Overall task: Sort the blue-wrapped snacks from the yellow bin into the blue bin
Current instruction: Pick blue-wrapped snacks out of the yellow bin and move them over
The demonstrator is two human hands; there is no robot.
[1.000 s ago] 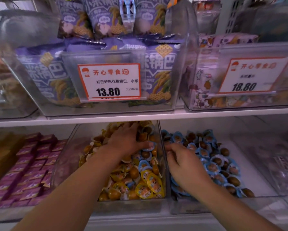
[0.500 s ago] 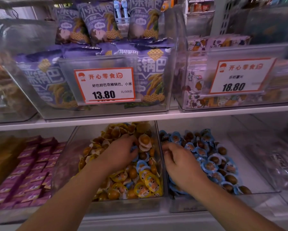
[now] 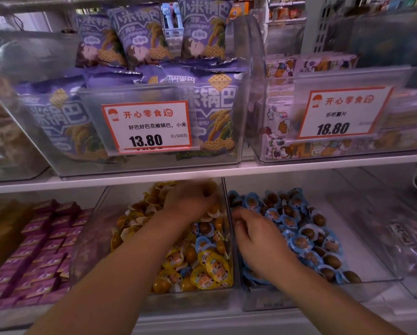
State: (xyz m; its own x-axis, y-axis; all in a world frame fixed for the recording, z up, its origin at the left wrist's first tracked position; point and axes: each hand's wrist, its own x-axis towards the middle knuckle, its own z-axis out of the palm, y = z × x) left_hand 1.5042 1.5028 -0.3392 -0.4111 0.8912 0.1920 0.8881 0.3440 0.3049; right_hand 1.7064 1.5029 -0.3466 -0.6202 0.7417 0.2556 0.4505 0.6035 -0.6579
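The yellow bin [image 3: 101, 228] is a clear tub of yellow-wrapped snacks [image 3: 210, 274] with a few blue-wrapped snacks [image 3: 202, 241] mixed into its front right part. To its right stands the blue bin [image 3: 362, 259], holding blue-wrapped snacks [image 3: 301, 243]. My left hand [image 3: 190, 201] is deep in the yellow bin near the back, blurred, with its fingers curled down into the pile. What it holds is hidden. My right hand [image 3: 258, 240] hovers over the left side of the blue bin, its loosely curled fingertips beside the dividing wall.
A white shelf edge [image 3: 299, 165] runs just above both bins, carrying tubs of purple snack bags [image 3: 214, 105] and price tags. Pink boxes [image 3: 41, 250] fill the bin to the left. A further clear bin [image 3: 408, 238] stands at the right.
My left hand has moved up and toward the back right of the yellow bin, off the blue snacks in the middle. My right hand has stayed by the divider.
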